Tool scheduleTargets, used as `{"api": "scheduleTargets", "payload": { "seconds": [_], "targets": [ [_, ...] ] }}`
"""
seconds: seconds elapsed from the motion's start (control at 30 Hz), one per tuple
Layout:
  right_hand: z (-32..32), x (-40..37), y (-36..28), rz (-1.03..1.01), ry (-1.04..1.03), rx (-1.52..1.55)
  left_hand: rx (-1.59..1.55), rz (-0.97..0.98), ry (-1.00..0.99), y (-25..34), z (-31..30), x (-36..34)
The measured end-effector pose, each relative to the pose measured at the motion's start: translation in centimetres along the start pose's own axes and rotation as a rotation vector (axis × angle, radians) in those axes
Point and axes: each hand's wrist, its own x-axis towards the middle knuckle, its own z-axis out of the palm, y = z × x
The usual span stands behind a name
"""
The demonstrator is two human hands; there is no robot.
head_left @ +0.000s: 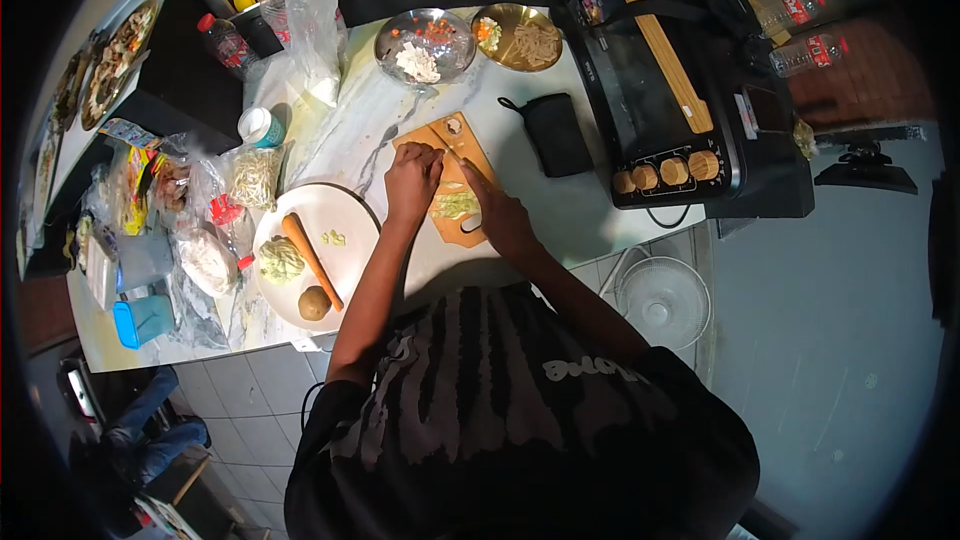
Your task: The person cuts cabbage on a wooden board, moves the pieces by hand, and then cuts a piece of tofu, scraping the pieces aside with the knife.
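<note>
Right hand (503, 217): one, fingers closed around the grip of a knife (455, 153), its blade angled towards the left fingers.

Left hand (413, 178): one, fingers curled down over the cutting board (474, 137); how tightly, and on what, cannot be told.

Green shreds (456, 205): one loose heap, cut, on the board, between the wrists and just nearer than the knife.

White plate (352, 224): left of the left fingers; holds a cabbage piece (281, 259), small green bits (334, 238), a carrot (312, 262) and a brown round vegetable (314, 303), these last two apparently uncut.

Metal bowl (383, 47): beyond the left fingers; chopped orange and white pieces inside.

Brass-coloured dish (539, 16): beyond the right fingers; brown strips and diced bits.

Progress, as judged: cutting partway; two dishes filled, shreds made, plate items left.

Room: tabletop (355, 125) open beyond the left fingers; plate close on the left; black pouch (560, 135) and oven (640, 80) limit the right; near edge just before the board.
</note>
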Motion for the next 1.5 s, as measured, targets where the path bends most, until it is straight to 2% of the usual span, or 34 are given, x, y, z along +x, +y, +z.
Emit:
{"api": "scheduleTargets", "payload": {
  "seconds": [0.1,0.17,0.3,0.37,0.47,0.53,0.57,0.67,0.8,0.9,0.97,1.1,1.17,1.3,1.37,1.5],
  "targets": [
    [-1.0,-0.8,-0.5,0.037,-0.020,-0.009,-0.013,0.010,0.004,-0.1,0.0,0.1],
    [-2.5,-1.6,0.1,0.110,-0.192,0.156,-0.031,-0.007,0.001,-0.2,-0.2,0.2],
    [-1.3,0.5,0.2,0.107,-0.174,0.149,-0.025,-0.004,0.001,-0.1,0.2,0.2],
    [-2.0,1.7,-0.3,0.151,-0.220,0.350,-0.022,-0.001,-0.001,-0.3,0.1,0.2],
    [-1.6,1.2,0.8,0.101,-0.168,0.439,-0.036,-0.019,-0.002,-0.3,-0.2,0.3],
    [-2.3,0.8,0.3,0.154,-0.226,0.385,-0.114,-0.084,-0.026,-0.2,-0.2,0.3],
    [-2.6,0.5,0.1,0.217,-0.288,0.329,-0.114,-0.087,-0.024,-0.2,-0.2,0.3],
    [-3.5,-0.1,-0.3,0.279,-0.299,0.305,-0.098,-0.044,-0.014,-0.2,-0.4,0.3],
    [-3.1,-0.5,0.1,0.269,-0.309,0.323,-0.163,-0.106,-0.026,0.0,-0.4,0.4],
    [-2.8,-1.2,-0.4,0.213,-0.196,0.371,-0.153,-0.100,-0.005,0.0,-0.2,0.2],
    [-2.2,-1.7,-0.1,0.078,-0.009,0.456,-0.119,-0.079,0.012,-0.1,-0.1,0.2],
    [-2.3,-2.0,-0.1,0.157,-0.123,0.575,-0.115,-0.091,0.034,0.1,0.0,0.1],
    [-2.2,-2.1,-0.2,-0.032,0.028,0.534,-0.105,-0.089,0.051,0.0,0.1,0.0],
    [-2.3,-2.4,-0.3,0.023,-0.059,0.527,-0.099,-0.085,0.043,-0.3,0.4,-0.1],
    [-2.5,-2.5,-0.4,0.140,-0.239,0.457,-0.101,-0.106,0.035,-0.3,0.4,0.0],
    [-1.9,-2.7,-0.7,0.105,-0.148,0.425,-0.093,-0.133,0.020,-0.1,0.3,0.1]
  ]
}}
